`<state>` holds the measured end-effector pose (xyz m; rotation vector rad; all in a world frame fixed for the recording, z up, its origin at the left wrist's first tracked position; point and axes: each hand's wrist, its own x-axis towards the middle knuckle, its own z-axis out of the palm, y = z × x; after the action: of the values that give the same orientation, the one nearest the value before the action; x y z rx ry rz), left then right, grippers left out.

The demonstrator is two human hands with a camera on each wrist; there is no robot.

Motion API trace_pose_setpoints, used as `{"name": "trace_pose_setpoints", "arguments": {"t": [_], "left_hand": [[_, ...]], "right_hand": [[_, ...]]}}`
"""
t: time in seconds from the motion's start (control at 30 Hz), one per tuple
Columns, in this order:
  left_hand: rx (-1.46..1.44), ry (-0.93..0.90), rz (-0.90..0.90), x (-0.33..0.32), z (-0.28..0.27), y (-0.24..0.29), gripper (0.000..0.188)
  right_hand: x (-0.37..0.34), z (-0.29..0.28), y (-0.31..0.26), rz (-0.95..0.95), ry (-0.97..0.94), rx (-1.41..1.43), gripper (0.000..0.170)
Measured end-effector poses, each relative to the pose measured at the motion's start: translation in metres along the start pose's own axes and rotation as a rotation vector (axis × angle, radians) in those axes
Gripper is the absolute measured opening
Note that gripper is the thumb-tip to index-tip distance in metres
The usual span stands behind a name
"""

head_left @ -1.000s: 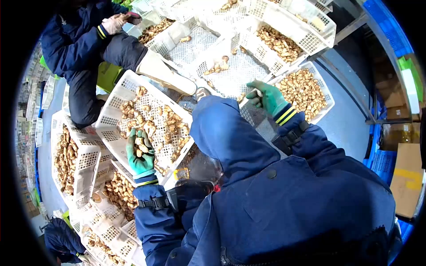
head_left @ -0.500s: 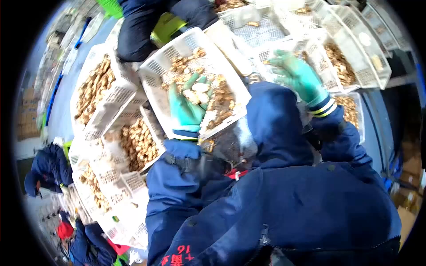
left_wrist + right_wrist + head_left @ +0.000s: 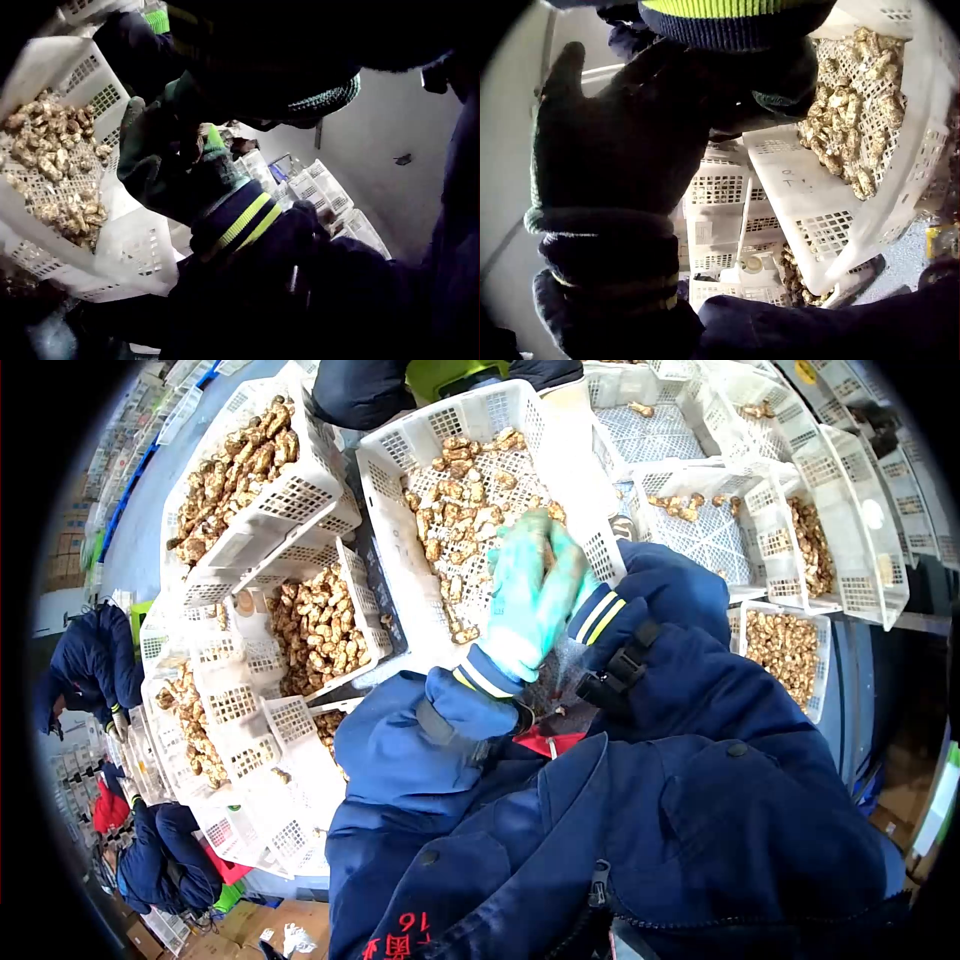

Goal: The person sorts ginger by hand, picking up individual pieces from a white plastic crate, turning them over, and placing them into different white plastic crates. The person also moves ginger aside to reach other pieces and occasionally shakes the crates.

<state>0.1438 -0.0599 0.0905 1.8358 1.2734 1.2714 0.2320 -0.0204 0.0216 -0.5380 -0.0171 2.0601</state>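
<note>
In the head view my gloved left hand [image 3: 518, 605] and gloved right hand [image 3: 570, 565] are brought together above the near right corner of a white perforated crate [image 3: 385, 490]. The green gloves overlap there, and what lies between them is hidden. Stubby brown-and-white mushrooms [image 3: 455, 505] are scattered over the crate floor beyond the hands. The wrist views show both gloves dark and close together beside the same crate; in the left wrist view the right hand [image 3: 176, 161] has its thumb raised. I cannot tell what either hand holds.
Left of the crate stand more crates of mushrooms [image 3: 320, 630], one raised and tilted [image 3: 290, 505]. To the right is a crate full of small mushrooms [image 3: 785, 650], with sparsely filled crates [image 3: 650, 435] behind. A seated person's dark trousers [image 3: 355, 390] border the far side.
My left hand, earlier cupping mushrooms palm up over the crate, has moved right. My right hand has come in from the right to meet it. The head view has turned.
</note>
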Motion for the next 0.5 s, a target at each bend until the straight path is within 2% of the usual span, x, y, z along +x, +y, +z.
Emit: {"name": "trace_pose_setpoints", "arguments": {"t": [0.03, 0.07, 0.1, 0.13, 0.17, 0.2, 0.27, 0.33, 0.4, 0.47, 0.5], "left_hand": [[-0.061, -0.07, 0.024, 0.007, -0.01, 0.015, 0.042], [-0.069, -0.065, 0.102, 0.011, -0.012, 0.016, 0.041], [-0.213, -0.098, 0.035, 0.014, -0.017, 0.022, 0.041], [-0.357, -0.135, -0.032, 0.017, -0.024, 0.03, 0.04], [-0.414, -0.047, -0.026, 0.018, -0.029, 0.036, 0.039], [-0.323, -0.023, -0.006, 0.024, -0.04, 0.031, 0.041], [-0.148, 0.077, 0.058, 0.031, -0.06, 0.035, 0.042], [-0.39, 0.186, -0.15, 0.037, -0.079, -0.019, 0.046], [-0.61, 0.355, -0.387, 0.038, -0.092, -0.033, 0.052], [-0.623, 0.439, -0.418, 0.033, -0.098, -0.047, 0.058], [-0.614, 0.447, -0.414, 0.032, -0.1, -0.049, 0.058]], "right_hand": [[-0.005, 0.004, -0.007, 0.028, -0.012, 0.063, 0.034], [-0.018, 0.02, -0.015, -0.052, 0.031, -0.074, 0.034], [-0.031, 0.037, -0.023, -0.125, 0.084, -0.214, 0.034], [-0.036, 0.043, -0.033, -0.115, 0.075, -0.18, 0.038], [-0.04, 0.049, -0.042, -0.104, 0.067, -0.146, 0.043], [-0.045, 0.055, -0.052, -0.092, 0.059, -0.112, 0.048], [-0.061, 0.05, -0.083, -0.091, -0.089, 0.012, 0.044], [-0.088, 0.054, -0.115, -0.28, -0.139, 0.04, 0.043], [-0.124, 0.04, -0.155, -0.504, -0.041, -0.032, 0.052], [-0.175, 0.013, -0.202, -0.518, -0.142, -0.112, 0.052], [-0.201, -0.009, -0.222, -0.623, 0.031, -0.187, 0.053]]}}
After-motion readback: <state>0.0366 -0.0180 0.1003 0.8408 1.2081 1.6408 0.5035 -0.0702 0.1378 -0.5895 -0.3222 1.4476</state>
